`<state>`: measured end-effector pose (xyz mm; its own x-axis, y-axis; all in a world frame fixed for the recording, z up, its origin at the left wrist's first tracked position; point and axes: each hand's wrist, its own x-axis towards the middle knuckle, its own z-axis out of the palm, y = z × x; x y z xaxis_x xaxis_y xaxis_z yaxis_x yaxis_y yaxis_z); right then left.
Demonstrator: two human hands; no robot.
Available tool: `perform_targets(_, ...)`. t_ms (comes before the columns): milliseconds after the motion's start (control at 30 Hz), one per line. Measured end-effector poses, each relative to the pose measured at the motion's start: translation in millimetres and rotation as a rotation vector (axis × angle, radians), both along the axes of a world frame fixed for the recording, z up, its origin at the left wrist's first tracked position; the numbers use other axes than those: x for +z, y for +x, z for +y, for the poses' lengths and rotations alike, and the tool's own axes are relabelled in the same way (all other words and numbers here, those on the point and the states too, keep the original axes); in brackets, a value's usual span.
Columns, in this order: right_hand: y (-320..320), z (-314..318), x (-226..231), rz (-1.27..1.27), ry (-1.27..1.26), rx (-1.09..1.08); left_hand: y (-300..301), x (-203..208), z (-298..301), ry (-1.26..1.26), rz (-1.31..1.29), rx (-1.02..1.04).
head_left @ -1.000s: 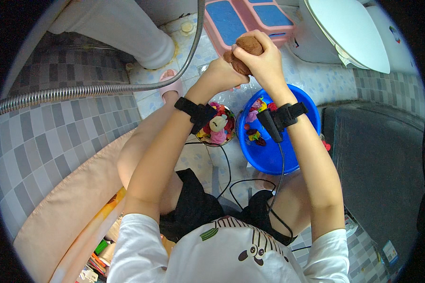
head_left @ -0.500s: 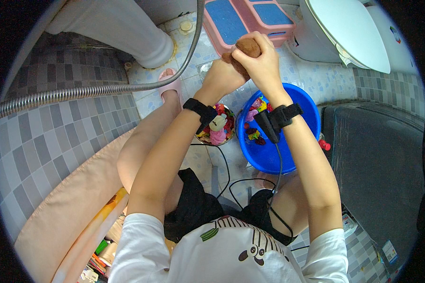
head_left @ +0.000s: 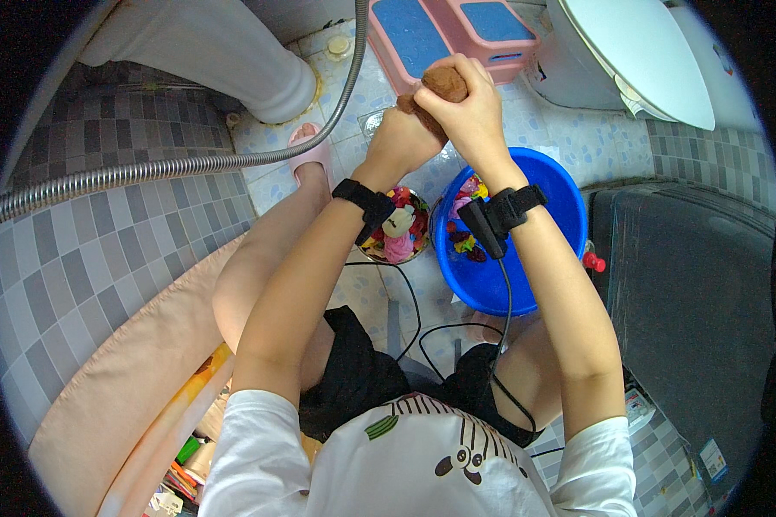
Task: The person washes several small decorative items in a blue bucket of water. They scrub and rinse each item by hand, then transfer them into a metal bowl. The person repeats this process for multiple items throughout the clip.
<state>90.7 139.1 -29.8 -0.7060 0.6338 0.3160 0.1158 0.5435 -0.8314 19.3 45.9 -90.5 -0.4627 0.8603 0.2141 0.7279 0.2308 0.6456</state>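
Observation:
Both hands are closed around a bunched, soft brown cloth-like thing (head_left: 445, 84), out in front of me above the floor. My left hand (head_left: 405, 138) grips its lower part with the knuckles up. My right hand (head_left: 472, 108) wraps its upper part, with the thumb laid across it. Most of the brown thing is hidden in my fingers, so its full shape does not show. Beneath my right forearm stands a blue basin (head_left: 562, 228) with colourful flower-like pieces (head_left: 472, 250) inside. A round metal bowl full of similar bright pieces (head_left: 398, 248) sits beside it, partly behind my left wrist.
A pink and blue step stool (head_left: 418, 43) is just beyond my hands. A metal shower hose (head_left: 207, 164) arcs across the left, before a white pedestal (head_left: 276, 82). The toilet (head_left: 642, 60) is at far right, a dark panel (head_left: 681, 327) nearer. Black cables (head_left: 418, 314) hang near my legs.
Both hands, still clasped round the brown thing, have shifted slightly left and farther away. The basin and bowl look unchanged.

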Motion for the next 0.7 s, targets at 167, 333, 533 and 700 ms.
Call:
perform_targets(167,5,-1,-3,-0.035,0.042,0.011,5,-11,-2,0.015,0.031,0.020)
perform_targets(333,13,-2,-10,-0.065,0.053,0.025,11,-23,-6,0.044,0.217,-0.080)
perform_targets(533,21,0,-16,-0.065,-0.035,0.008,20,-23,-7,0.087,0.034,-0.098)
perform_targets(700,26,11,-3,-0.068,-0.364,0.068,4,28,-14,-0.005,-0.554,-0.255)
